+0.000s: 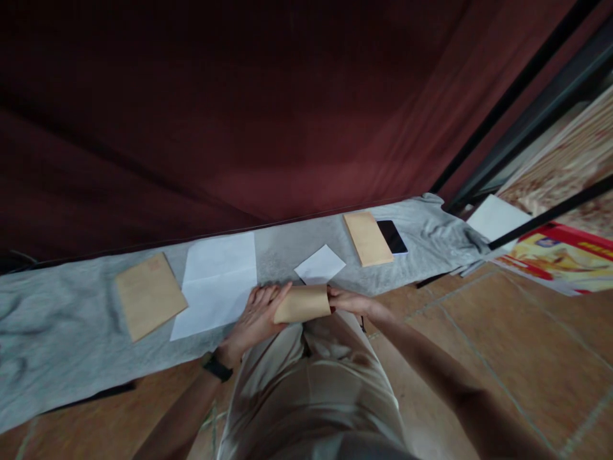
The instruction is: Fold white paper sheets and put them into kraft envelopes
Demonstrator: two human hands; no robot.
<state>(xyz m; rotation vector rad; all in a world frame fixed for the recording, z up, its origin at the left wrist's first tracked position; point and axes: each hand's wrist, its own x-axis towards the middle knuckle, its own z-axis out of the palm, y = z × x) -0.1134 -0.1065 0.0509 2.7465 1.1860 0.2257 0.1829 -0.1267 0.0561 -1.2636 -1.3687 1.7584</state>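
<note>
A brown paper envelope (302, 303) is held at the table's near edge, in front of my body, its right end bulging open. My left hand (258, 316) grips its left end, thumb on top, the other fingers stretched toward the white sheet. At the right end, my right hand (345, 301) has its fingertips at the mouth of the envelope, partly hidden by the paper. Just beyond lies a small folded white paper (320, 264). To the left, a creased white sheet (218, 275) lies flat, its left edge meeting another brown envelope (149, 297).
A grey cloth (62, 313) covers the long narrow table. Toward the right are a stack of brown envelopes (368, 239) and a dark phone (393, 236). A dark red curtain (268, 115) hangs behind. Black poles (517, 96) and a colourful box (565, 259) stand at right.
</note>
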